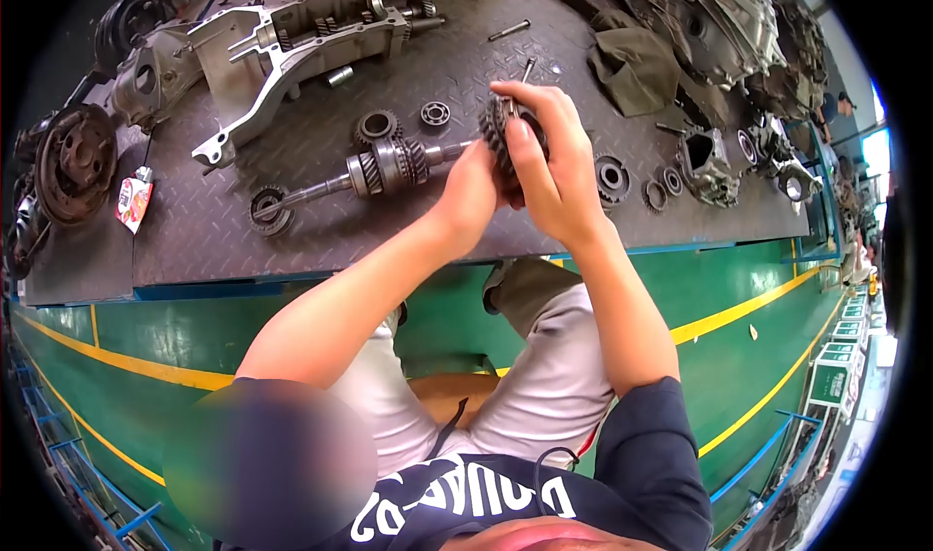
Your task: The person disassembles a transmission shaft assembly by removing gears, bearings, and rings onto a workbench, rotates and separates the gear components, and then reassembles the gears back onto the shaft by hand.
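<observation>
Both hands are wrapped round a toothed steel gear [494, 131] above the workbench. My left hand [468, 193] grips it from the left and below, its fingers partly hidden. My right hand [562, 167] closes over the gear's right side, with the thumb and forefinger across its upper face. Just left of the hands lies a transmission shaft [330, 186] with helical gears [389, 167] on it; its right end passes behind my left hand. A ring gear [271, 211] sits by its left end. Behind the shaft are another gear [377, 126] and a bearing [435, 114].
An open gearbox housing [282, 65] stands at the back left, near a rusty drum [76, 162] and a small packet [134, 201]. A dark cloth [634, 65], a bolt [509, 30], a gear ring [612, 176] and a small housing [708, 167] lie to the right.
</observation>
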A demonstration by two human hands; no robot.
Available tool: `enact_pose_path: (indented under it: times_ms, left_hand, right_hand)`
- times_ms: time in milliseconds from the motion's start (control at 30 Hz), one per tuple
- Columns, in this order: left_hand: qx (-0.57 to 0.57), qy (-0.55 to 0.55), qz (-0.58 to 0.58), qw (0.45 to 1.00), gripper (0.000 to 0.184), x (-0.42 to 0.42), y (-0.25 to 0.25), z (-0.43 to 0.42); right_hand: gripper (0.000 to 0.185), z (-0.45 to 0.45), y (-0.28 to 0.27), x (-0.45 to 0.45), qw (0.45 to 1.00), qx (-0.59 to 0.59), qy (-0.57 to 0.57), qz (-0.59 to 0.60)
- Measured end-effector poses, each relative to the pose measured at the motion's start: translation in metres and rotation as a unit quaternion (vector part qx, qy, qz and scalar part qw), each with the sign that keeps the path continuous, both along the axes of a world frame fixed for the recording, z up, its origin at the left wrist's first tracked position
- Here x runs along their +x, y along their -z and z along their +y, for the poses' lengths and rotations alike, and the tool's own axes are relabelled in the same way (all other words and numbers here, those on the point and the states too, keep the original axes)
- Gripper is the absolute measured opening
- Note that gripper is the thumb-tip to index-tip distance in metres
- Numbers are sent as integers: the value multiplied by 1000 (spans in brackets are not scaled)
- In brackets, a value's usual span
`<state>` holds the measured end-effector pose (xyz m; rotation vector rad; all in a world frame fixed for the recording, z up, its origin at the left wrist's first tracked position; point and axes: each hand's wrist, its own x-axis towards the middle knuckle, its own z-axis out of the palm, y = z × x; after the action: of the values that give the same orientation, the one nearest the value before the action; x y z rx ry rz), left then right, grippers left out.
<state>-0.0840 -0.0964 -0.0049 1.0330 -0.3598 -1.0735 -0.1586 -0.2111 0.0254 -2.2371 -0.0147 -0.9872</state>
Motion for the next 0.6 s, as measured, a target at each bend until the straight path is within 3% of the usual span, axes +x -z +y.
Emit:
enact_pose_path:
  times_ms: [167, 367, 600]
  left_hand:
    - [-42, -8, 93, 995, 41, -8, -22, 8]
    - [-69, -20, 84, 994, 44, -19, -28, 15]
    - [-93, -2, 28, 995, 46, -21, -12, 23]
  right_hand:
    - [42, -4, -2, 1, 995, -84, -19, -41]
    - [48, -6, -5, -3, 988, -149, -10, -50]
    - [44, 9, 1, -11, 998, -26, -11, -53]
